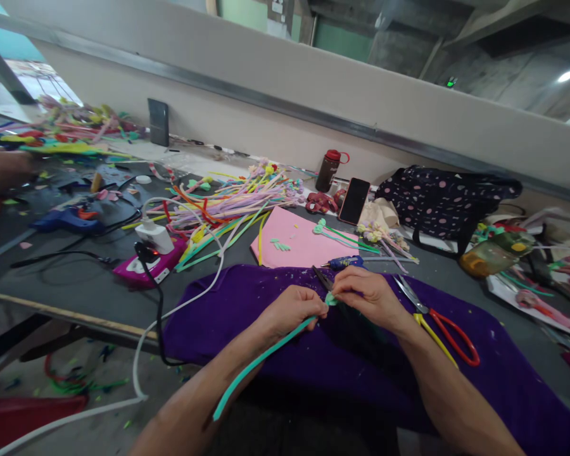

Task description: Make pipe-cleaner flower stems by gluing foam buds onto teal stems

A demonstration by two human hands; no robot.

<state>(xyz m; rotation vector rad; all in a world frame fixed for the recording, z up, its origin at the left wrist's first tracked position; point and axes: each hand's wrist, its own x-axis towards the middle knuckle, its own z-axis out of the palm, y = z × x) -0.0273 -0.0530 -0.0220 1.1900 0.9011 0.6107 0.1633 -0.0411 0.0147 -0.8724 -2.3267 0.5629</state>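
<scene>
My left hand pinches a mint-green pipe cleaner near its upper end; the long stem hangs down to the lower left. My right hand has its fingers closed on the small curled green end of the same piece. Both hands meet over a purple cloth. Behind the fingertips lie dark-jawed pliers, partly covered. A blue glue gun rests just beyond my right hand. To its right are scissors with one red and one yellow handle.
Pink paper holds small green pieces and a finished-looking green stem. A pile of pipe cleaners, a magenta power strip, a phone, a bottle and a dark patterned bag surround it. Another person's hand is at left.
</scene>
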